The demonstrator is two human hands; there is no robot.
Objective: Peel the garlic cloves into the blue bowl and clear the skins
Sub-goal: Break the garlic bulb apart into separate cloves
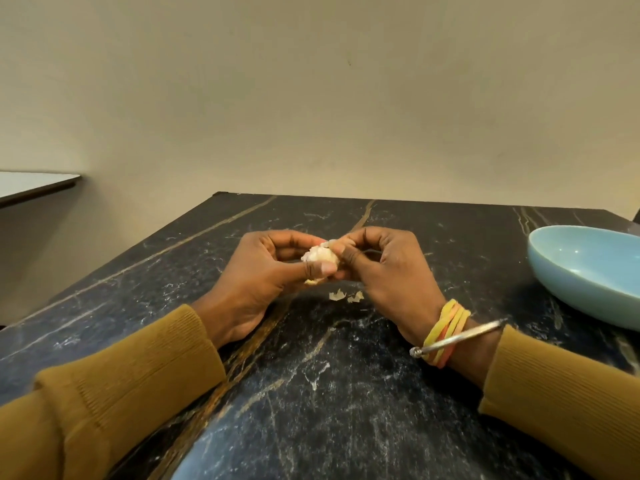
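Observation:
A pale garlic piece with papery skin sits between both hands above the middle of the dark marble table. My left hand grips it from the left, thumb pressed on its lower side. My right hand pinches its right end with thumb and fingers. Two or three small skin scraps lie on the table just below the hands. The light blue bowl stands at the right edge of the view; the part of its inside that shows holds nothing.
A beige wall rises right behind the table's far edge. A second, white-topped table stands at the far left across a gap. Coloured bands and a metal bangle circle my right wrist.

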